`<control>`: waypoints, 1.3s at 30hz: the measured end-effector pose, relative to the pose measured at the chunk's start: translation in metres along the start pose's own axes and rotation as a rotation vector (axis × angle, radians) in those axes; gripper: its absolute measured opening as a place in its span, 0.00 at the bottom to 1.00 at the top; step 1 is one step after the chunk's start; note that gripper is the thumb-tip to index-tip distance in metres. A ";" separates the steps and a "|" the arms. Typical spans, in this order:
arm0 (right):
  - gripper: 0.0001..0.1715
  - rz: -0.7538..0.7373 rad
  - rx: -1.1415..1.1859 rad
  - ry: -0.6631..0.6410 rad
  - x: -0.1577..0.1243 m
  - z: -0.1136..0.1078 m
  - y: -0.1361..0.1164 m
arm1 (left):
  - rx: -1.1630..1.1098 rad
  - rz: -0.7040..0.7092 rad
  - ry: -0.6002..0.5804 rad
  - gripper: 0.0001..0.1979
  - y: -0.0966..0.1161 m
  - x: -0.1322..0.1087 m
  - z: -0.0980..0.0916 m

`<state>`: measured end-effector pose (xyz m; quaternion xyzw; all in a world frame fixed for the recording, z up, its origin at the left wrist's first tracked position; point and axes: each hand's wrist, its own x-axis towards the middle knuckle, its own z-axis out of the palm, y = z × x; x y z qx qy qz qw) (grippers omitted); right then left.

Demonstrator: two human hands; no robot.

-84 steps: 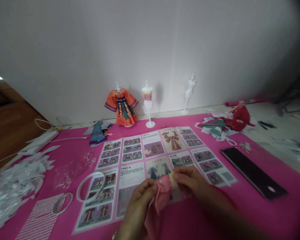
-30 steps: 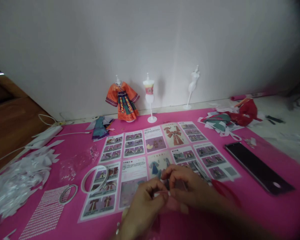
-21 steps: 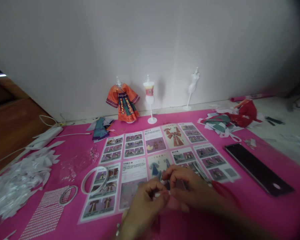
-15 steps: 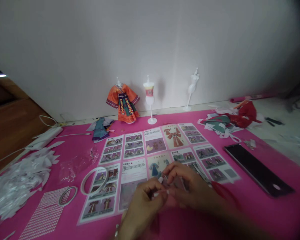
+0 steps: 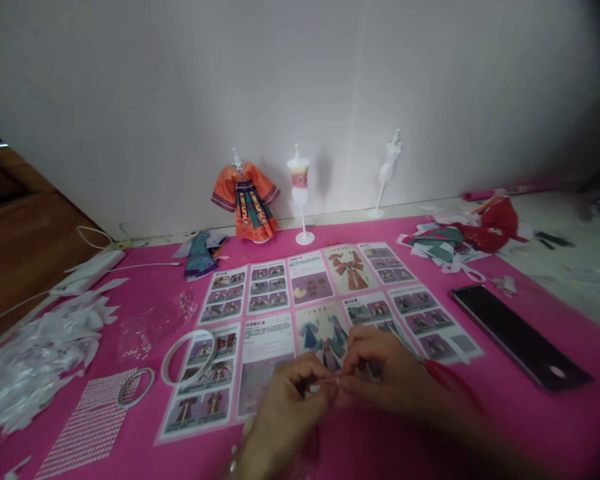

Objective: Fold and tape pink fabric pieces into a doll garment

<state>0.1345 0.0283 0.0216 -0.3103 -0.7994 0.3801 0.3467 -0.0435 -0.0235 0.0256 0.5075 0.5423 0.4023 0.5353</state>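
My left hand (image 5: 300,393) is closed in a pinch, thumb against fingers, at the near edge of the printed instruction sheet (image 5: 267,343). Facing it, my right hand (image 5: 375,367) pinches too, and the fingertips of both almost meet. Between them is something small and pale, maybe pinkish, too blurred to name. Beside my right wrist lie scissors with red handles (image 5: 443,375), partly covered by the hand. The sheet shows pictures of doll robes and rows of small photos.
At the wall stand a mannequin in an orange robe (image 5: 245,203), one with a pink band (image 5: 300,179) and a bare one (image 5: 389,163). A phone (image 5: 517,337) and fabric scraps (image 5: 460,237) lie right; tape rolls (image 5: 167,363), a bead sheet (image 5: 87,423) and white scraps (image 5: 40,363) left.
My right hand's fingers have curled in and come down to my left fingertips, uncovering more of the sheet's blue robe picture. My left hand has stayed nearly in place.
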 end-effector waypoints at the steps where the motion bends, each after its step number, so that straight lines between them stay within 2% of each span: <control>1: 0.05 0.019 0.023 -0.013 0.000 0.000 0.000 | -0.003 0.003 -0.008 0.06 0.000 0.000 0.000; 7: 0.03 0.127 0.154 -0.045 -0.001 -0.001 0.003 | -0.085 -0.031 -0.013 0.05 -0.003 -0.002 0.000; 12: 0.07 0.154 0.213 -0.062 -0.001 -0.001 0.005 | -0.065 -0.037 -0.047 0.05 -0.005 0.000 -0.002; 18: 0.06 0.174 0.233 -0.075 -0.002 -0.001 0.006 | -0.065 -0.006 -0.073 0.05 -0.010 -0.001 -0.004; 31: 0.08 0.148 0.222 -0.076 -0.002 -0.001 0.006 | -0.054 0.008 -0.064 0.05 -0.004 -0.001 -0.002; 39: 0.06 0.131 0.251 -0.060 -0.002 -0.002 0.003 | -0.077 0.007 -0.079 0.05 -0.011 -0.001 -0.003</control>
